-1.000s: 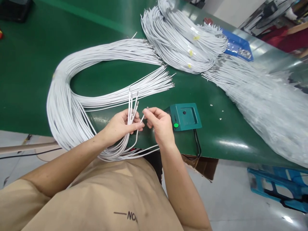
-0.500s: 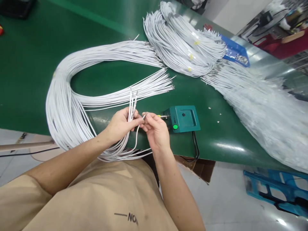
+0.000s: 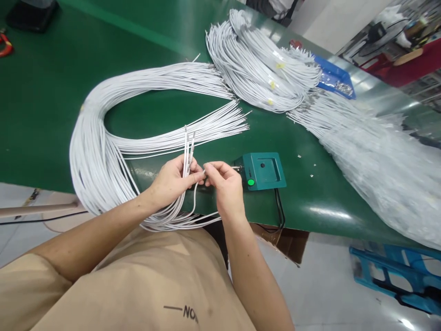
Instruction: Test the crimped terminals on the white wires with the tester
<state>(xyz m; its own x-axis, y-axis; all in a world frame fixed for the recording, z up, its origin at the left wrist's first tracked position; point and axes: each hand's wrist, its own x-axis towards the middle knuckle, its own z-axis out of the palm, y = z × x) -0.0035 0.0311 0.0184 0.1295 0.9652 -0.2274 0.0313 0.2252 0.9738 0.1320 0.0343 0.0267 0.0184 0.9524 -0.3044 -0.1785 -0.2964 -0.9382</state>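
Note:
My left hand [image 3: 177,177] is closed around a few white cables [image 3: 186,154], whose metal-tipped ends stick up above the fingers. Between its thumb and finger it also pinches a single white cable [image 3: 195,197] that bends down toward the table edge. My right hand [image 3: 225,184] meets it fingertip to fingertip, pinching the end of that same cable; the tip is hidden by the fingers. Just right of the right hand stands a small green machine [image 3: 265,171] with a bright green button and a metal rod pointing toward the fingers.
A large looped bundle of white cables [image 3: 86,151] lies on the green table [image 3: 37,105]. Coiled cables [image 3: 255,64] sit at the back, beside a blue tray [image 3: 334,78] of small metal parts. Plastic-wrapped cables [image 3: 386,156] cover the right side. Red-handled pliers [image 3: 5,45] lie far left.
The right fingers have closed further over the cable end, which showed between the fingertips before. The left hand keeps its hold. The view has shifted slightly.

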